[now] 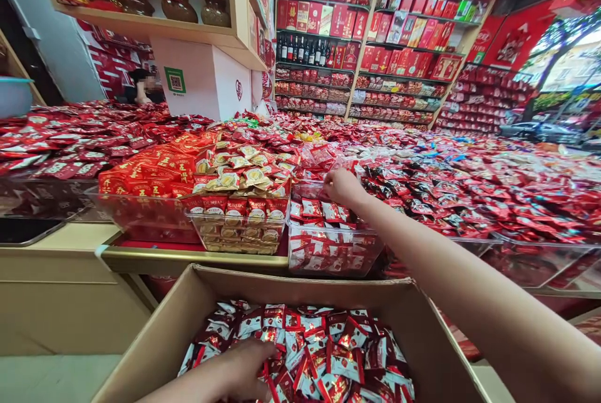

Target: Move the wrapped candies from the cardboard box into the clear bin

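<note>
My left hand (246,368) is low in the open cardboard box (300,281), resting on a heap of small red-and-white wrapped candies (345,359). Its thumb and fingers are apart, with some fingertips hidden among the wrappers. My right hand (346,188) reaches forward over a clear plastic bin (335,249) partly filled with similar red-and-white packets (312,208). Its fingers are curled closed near the bin's back edge; what they hold, if anything, is hidden.
Left of that bin stands a bin of gold durian packets (241,215), then one of bright red packets (153,171). Mounds of sweets (469,196) spread right. A white pillar (192,77) rises behind; shelves (323,46) line the back. A person (141,87) is at far left.
</note>
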{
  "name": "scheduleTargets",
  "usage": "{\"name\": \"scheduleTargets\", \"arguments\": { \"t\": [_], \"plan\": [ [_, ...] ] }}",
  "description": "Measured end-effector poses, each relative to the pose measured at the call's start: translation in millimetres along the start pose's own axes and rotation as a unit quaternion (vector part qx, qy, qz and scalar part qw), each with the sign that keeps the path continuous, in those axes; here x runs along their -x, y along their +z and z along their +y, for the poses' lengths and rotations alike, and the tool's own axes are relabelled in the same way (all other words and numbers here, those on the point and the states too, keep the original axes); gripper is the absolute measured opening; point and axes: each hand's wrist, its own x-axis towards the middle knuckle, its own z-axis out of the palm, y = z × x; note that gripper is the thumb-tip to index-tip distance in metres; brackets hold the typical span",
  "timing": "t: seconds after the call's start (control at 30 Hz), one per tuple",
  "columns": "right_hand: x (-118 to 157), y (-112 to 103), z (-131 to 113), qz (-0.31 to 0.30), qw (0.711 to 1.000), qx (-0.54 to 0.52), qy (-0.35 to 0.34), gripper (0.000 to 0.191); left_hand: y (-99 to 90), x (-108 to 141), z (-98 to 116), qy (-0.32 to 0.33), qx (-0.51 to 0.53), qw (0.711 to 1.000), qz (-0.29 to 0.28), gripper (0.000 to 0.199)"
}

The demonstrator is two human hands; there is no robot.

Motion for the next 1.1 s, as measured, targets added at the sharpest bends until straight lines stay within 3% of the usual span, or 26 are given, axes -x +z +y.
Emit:
{"name": "scheduleTargets", "arguments": {
  "t": [0.1, 0.17, 0.23, 0.3, 0.37, 0.43, 0.53, 0.6, 0.7, 0.77, 0.83, 1.0, 1.1],
  "plan": [
    [38.1, -29.6, -24.7, 0.098, 0.987, -0.066, -0.110, 0.022, 7.5, -2.5, -1.1, -0.033, 0.032, 0.998, 0.040, 0.052],
    [81.2, -36.5, -40.5, 0.132, 0.956, -0.137, -0.223, 0.020, 11.6, -6.0, 0.5, -0.039, 0.047, 0.996, 0.063, 0.036],
    [130.1, -23.5, -49.7, 0.079, 0.936, -0.161, -0.302, 0.020, 11.9, -10.7, 3.9, -0.038, 0.061, 0.994, 0.082, 0.019],
    [173.3, 8.4, -49.4, -0.027, 0.921, -0.159, -0.355, 0.019, 7.3, -15.5, 8.5, -0.029, 0.080, 0.991, 0.104, 0.009],
    [202.2, 48.6, -40.8, -0.112, 0.929, -0.183, -0.302, 0.018, -0.8, -19.5, 14.3, -0.014, 0.109, 0.986, 0.126, 0.005],
    [214.6, 83.3, -28.7, -0.177, 0.937, -0.235, -0.190, 0.017, -10.4, -21.8, 22.1, 0.007, 0.151, 0.978, 0.145, 0.005],
    [212.1, 110.2, -15.8, -0.211, 0.917, -0.338, -0.024, 0.037, -23.6, -20.8, 37.3, 0.042, 0.222, 0.959, 0.170, 0.008],
    [205.9, 113.4, -14.3, -0.238, 0.864, -0.441, 0.042, 0.047, -30.0, -16.6, 48.2, 0.057, 0.258, 0.949, 0.175, 0.010],
    [200.5, 108.9, -19.6, -0.310, 0.752, -0.577, 0.077, 0.032, -35.7, -7.6, 61.8, 0.079, 0.352, 0.916, 0.175, 0.015],
    [199.6, 104.1, -24.0, -0.331, 0.704, -0.620, 0.102, 0.026, -37.4, -2.1, 67.6, 0.090, 0.440, 0.879, 0.160, 0.020],
    [199.2, 99.1, -26.4, -0.329, 0.684, -0.638, 0.128, 0.026, -37.9, 1.6, 70.7, 0.086, 0.495, 0.856, 0.120, 0.029],
    [198.1, 90.1, -25.3, -0.313, 0.688, -0.638, 0.147, 0.028, -35.7, 4.2, 74.7, 0.065, 0.493, 0.867, 0.032, 0.031],
    [198.7, 87.7, -24.9, -0.301, 0.668, -0.663, 0.157, 0.029, -35.4, 7.3, 80.8, 0.059, 0.535, 0.843, 0.014, 0.033]
  ]
}}
